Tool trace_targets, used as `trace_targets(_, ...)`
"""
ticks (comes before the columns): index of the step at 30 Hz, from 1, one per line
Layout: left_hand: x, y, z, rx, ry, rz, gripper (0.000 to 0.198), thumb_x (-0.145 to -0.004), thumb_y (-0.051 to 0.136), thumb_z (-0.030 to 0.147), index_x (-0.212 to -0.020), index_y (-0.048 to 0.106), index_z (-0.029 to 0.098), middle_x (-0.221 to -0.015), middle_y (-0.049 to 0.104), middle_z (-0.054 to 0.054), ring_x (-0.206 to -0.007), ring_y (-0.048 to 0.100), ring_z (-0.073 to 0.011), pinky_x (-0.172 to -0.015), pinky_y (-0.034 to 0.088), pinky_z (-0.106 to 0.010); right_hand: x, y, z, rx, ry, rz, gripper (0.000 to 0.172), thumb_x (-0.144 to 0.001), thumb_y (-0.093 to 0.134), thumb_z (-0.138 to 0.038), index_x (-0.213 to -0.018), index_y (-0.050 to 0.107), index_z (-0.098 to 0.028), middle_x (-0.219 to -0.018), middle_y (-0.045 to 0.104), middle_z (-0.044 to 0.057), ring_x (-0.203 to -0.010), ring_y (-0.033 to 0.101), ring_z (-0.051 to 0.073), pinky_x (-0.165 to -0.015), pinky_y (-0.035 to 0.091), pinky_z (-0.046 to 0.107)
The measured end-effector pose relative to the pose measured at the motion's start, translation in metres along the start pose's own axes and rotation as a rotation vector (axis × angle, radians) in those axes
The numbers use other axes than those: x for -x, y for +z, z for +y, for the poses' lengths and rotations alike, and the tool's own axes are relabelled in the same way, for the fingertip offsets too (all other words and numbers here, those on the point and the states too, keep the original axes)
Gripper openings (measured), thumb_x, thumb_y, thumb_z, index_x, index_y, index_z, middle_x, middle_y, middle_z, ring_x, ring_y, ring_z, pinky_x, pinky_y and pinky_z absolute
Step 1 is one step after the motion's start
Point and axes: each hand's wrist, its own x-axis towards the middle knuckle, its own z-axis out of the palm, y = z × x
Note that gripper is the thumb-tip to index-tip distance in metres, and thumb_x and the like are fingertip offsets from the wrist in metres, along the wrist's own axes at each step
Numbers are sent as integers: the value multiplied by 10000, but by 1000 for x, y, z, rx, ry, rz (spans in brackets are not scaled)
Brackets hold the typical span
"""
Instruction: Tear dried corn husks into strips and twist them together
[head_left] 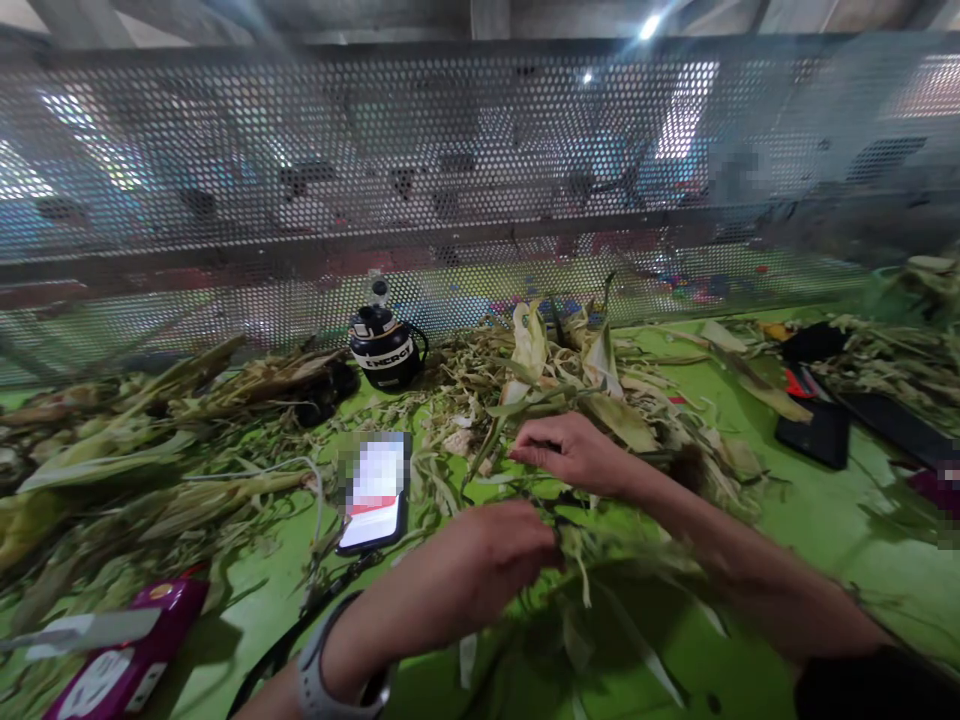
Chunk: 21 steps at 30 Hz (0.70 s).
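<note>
My left hand point(495, 565) is closed around a bunch of green corn husk leaves point(592, 560) low in the middle of the green table point(817, 510). A white watch sits on that wrist. My right hand point(574, 452) is just beyond it, fingers pinched on a thin strip of husk that runs toward the husk pile point(570, 385). The ear inside the leaves is hidden by my hands and the husks.
A phone point(376, 492) with a lit screen lies left of my hands, a cable trailing from it. A black jug point(386, 348) stands by the perforated metal screen point(480, 190). Unhusked corn point(150, 450) is heaped at left. A purple packet point(127, 655) lies at bottom left. Dark phones point(817, 432) rest at right.
</note>
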Motion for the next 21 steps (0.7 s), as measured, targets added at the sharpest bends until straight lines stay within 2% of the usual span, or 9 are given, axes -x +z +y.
trace_targets(2, 2, -14, -12, 23, -173, 276, 237, -902, 398, 188, -756, 584, 164, -665, 552, 7, -606, 492, -98, -581, 379, -199, -3, 12, 11, -26, 68, -49, 300, -882, 506, -370, -762, 632, -126, -627, 568, -10, -581, 477, 102, -551, 343, 199)
trace_targets(3, 3, -20, -21, 29, -262, 369, 240, -898, 415, 234, -733, 574, 161, -636, 541, 14, -574, 480, -98, -550, 364, -202, -4, 17, 14, -50, 79, -69, 302, -887, 494, -372, -772, 625, -126, -633, 557, -14, -587, 468, 101, -556, 345, 198)
trace_targets(6, 7, -35, -52, 13, -478, 550, 264, -885, 418, 309, -720, 566, 165, -578, 499, 34, -515, 440, -97, -495, 318, -205, -4, 24, 14, -90, 71, -74, 307, -892, 476, -370, -747, 597, -129, -623, 522, -20, -576, 448, 100, -551, 346, 201)
trace_targets(10, 5, -34, -76, 67, -510, 599, 257, -871, 407, 304, -700, 537, 163, -584, 498, 34, -524, 440, -100, -496, 318, -204, 1, 23, -4, -53, -74, 31, 297, -925, 426, -355, -749, 574, -167, -732, 552, 26, -696, 510, 137, -653, 401, 243)
trace_targets(12, 1, -28, -78, 74, -503, 585, 248, -861, 406, 288, -685, 530, 166, -585, 501, 32, -530, 441, -102, -503, 321, -208, 5, 22, -12, -82, -153, 94, 271, -924, 432, -348, -745, 551, -184, -894, 565, 71, -816, 532, 161, -736, 425, 277)
trace_targets(14, -3, -23, -76, 86, -499, 550, 242, -855, 404, 271, -667, 519, 170, -581, 505, 34, -535, 449, -104, -512, 325, -210, 8, 24, -15, -204, -164, 65, 263, -935, 408, -348, -758, 521, -190, -1025, 553, 86, -801, 554, 144, -725, 446, 272)
trace_targets(17, -8, -18, -75, 92, -488, 525, 253, -857, 392, 250, -645, 506, 172, -578, 509, 32, -545, 458, -106, -519, 334, -210, 10, 31, -17, -362, -40, -22, 282, -962, 330, -365, -801, 486, -194, -862, 551, 33, -579, 519, 90, -567, 432, 221)
trace_targets(19, -11, -15, -75, 25, -497, 537, 262, -862, 381, 232, -640, 506, 171, -585, 516, 24, -554, 460, -109, -528, 342, -214, 11, 38, -19, -290, 21, -10, 296, -967, 309, -368, -786, 468, -197, -728, 504, -2, -578, 487, 103, -560, 407, 221)
trace_targets(21, -14, -11, -77, -136, -530, 535, 260, -869, 371, 201, -660, 522, 167, -625, 544, 3, -591, 480, -124, -562, 365, -231, 11, 43, -21, -123, 0, 6, 305, -967, 300, -360, -755, 447, -199, -695, 489, 1, -631, 470, 127, -589, 388, 239)
